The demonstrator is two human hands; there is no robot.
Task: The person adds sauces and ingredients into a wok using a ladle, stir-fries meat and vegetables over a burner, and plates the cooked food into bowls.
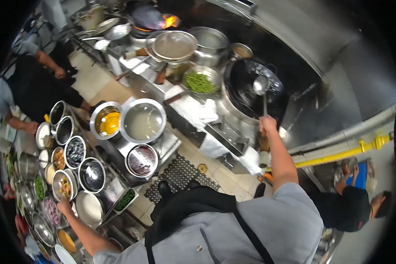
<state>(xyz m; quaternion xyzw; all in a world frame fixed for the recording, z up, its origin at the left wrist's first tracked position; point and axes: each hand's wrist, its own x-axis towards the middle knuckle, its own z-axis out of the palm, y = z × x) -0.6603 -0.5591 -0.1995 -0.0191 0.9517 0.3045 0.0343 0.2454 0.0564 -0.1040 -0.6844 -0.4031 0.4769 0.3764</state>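
Head view, left to right. Far left: one co-worker (35, 83), grey sleeves and dark apron, beside the crowded ingredient containers. Left hand (64, 207) of the wearer: at the near edge of a metal bowl (57, 178) containing small chopped pieces, orange-yellow and purplish; cannot tell whether the fingers close on the rim. Bowl is round, silvery, set among the other containers.

Centre-left: three round metal pots grouped on a counter. First pot (102, 107) contains bright yellow matter; second pot (142, 101), just beside it, a cloudy pale liquid; third pot (128, 160), nearer the wearer, something dark reddish-brown.

Centre: round mesh strainer (175, 45); below it in view, green beans (200, 82) in a metal colander (213, 75). Flame (170, 21) visible at a burner beyond, upper left of the strainer.

Right of centre: wok (240, 83), wide, black inside, glossy with pale highlights. Ladle (260, 83): metal, rounded cup, long slim handle; cup lies over the wok, contact not clear. Right hand (267, 125): fingers wrapped around the handle's near end.

Far right: one person (339, 202) in black, hands near a blue object (361, 174).

Count: one ladle; one wok beneath it; one bowl at the left hand.
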